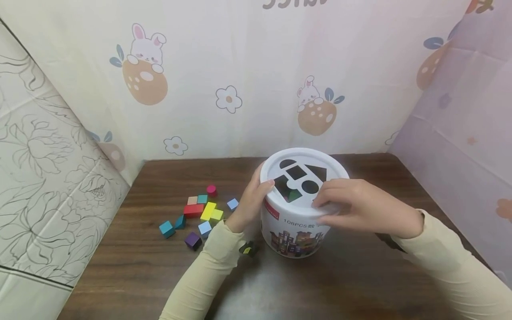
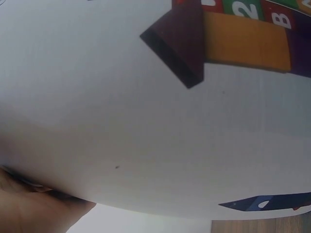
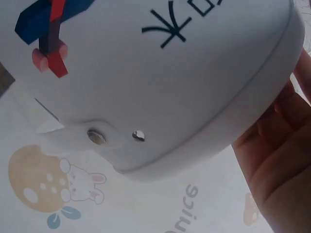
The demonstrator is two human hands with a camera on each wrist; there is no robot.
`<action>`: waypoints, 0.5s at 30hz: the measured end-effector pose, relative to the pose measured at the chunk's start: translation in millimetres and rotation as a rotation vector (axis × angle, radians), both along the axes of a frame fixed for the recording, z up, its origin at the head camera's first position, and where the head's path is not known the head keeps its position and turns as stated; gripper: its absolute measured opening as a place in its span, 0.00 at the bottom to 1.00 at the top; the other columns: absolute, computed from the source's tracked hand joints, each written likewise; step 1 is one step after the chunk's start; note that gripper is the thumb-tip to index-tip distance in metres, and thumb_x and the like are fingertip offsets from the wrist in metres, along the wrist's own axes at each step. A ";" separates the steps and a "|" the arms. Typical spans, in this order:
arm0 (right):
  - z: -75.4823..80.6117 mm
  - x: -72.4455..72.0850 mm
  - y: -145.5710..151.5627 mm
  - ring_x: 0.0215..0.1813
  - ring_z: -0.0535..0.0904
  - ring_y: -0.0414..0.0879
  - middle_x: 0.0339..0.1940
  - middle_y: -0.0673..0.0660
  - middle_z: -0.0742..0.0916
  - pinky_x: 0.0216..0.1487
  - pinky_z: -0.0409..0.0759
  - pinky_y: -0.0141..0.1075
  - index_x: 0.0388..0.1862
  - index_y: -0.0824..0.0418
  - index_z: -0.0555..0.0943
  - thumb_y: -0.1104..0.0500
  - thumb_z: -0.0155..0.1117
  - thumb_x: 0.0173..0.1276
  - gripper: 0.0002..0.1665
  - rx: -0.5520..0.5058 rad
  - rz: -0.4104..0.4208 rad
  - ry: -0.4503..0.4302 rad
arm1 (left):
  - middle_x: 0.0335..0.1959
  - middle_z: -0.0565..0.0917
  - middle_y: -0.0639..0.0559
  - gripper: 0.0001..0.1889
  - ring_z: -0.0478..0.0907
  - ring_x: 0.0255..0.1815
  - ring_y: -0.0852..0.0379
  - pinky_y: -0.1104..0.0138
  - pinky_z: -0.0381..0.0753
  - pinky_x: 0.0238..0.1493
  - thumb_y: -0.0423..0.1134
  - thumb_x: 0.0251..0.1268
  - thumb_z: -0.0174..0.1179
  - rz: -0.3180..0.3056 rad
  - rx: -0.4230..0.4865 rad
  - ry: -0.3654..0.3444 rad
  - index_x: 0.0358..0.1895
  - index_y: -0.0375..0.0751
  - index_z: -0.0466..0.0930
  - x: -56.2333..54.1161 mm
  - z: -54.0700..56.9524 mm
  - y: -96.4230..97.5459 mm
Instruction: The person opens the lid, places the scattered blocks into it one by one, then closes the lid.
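Note:
A white bucket (image 1: pixel 294 231), printed with colourful block pictures and "108PCS", stands upright on the table. On top sits its white lid (image 1: pixel 276 164) with cut-out shapes, dark inside, some green showing through one. My left hand (image 1: pixel 252 195) holds the bucket's left side, thumb over the rim. At the right, my right hand (image 1: pixel 356 204) grips the lid's edge, its fingertips on the top and its thumb lower by the rim. The right wrist view shows the bucket's side with a metal rivet (image 3: pixel 96 136) and that hand's fingers along the rim.
Left of the bucket lie several loose wooden blocks, among them a red block (image 1: pixel 194 210), a yellow block (image 1: pixel 208 211), a purple cube (image 1: pixel 193 241) and a teal cube (image 1: pixel 166 229). A dark block (image 1: pixel 249 249) lies near my left wrist. A printed curtain (image 1: pixel 192 66) hangs behind the table.

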State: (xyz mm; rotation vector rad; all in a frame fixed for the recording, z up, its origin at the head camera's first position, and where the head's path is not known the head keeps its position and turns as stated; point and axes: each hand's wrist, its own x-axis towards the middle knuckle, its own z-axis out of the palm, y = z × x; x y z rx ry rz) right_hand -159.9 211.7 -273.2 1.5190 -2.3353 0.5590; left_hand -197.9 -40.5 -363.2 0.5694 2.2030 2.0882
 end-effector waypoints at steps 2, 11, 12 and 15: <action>-1.1 1.6 -0.7 0.39 0.77 0.30 0.37 0.37 0.83 0.43 0.77 0.19 0.38 0.47 0.84 0.55 0.78 0.52 0.15 0.007 -0.023 0.034 | 0.75 0.59 0.52 0.33 0.62 0.71 0.49 0.44 0.65 0.71 0.47 0.70 0.45 0.000 0.001 0.007 0.77 0.54 0.47 0.3 0.1 0.2; -7.4 1.5 -1.7 0.37 0.79 0.35 0.37 0.43 0.84 0.41 0.80 0.27 0.38 0.51 0.85 0.48 0.63 0.68 0.10 -0.045 -0.010 0.133 | 0.74 0.60 0.54 0.33 0.62 0.71 0.51 0.43 0.66 0.70 0.48 0.70 0.46 -0.006 0.009 0.022 0.77 0.56 0.49 -1.6 -1.3 -0.4; -8.0 1.3 -1.9 0.37 0.79 0.36 0.37 0.43 0.84 0.41 0.80 0.27 0.38 0.52 0.85 0.47 0.62 0.68 0.11 -0.053 -0.005 0.137 | 0.74 0.60 0.55 0.33 0.62 0.72 0.51 0.43 0.66 0.70 0.48 0.70 0.45 -0.006 0.011 0.017 0.77 0.57 0.49 -2.0 -1.7 -0.7; -9.2 1.0 -2.5 0.37 0.79 0.36 0.36 0.44 0.85 0.41 0.80 0.28 0.38 0.52 0.85 0.48 0.63 0.67 0.11 -0.066 0.001 0.147 | 0.75 0.60 0.54 0.33 0.62 0.72 0.50 0.42 0.64 0.71 0.48 0.70 0.45 -0.010 0.017 0.008 0.77 0.56 0.49 -2.8 -2.4 -1.2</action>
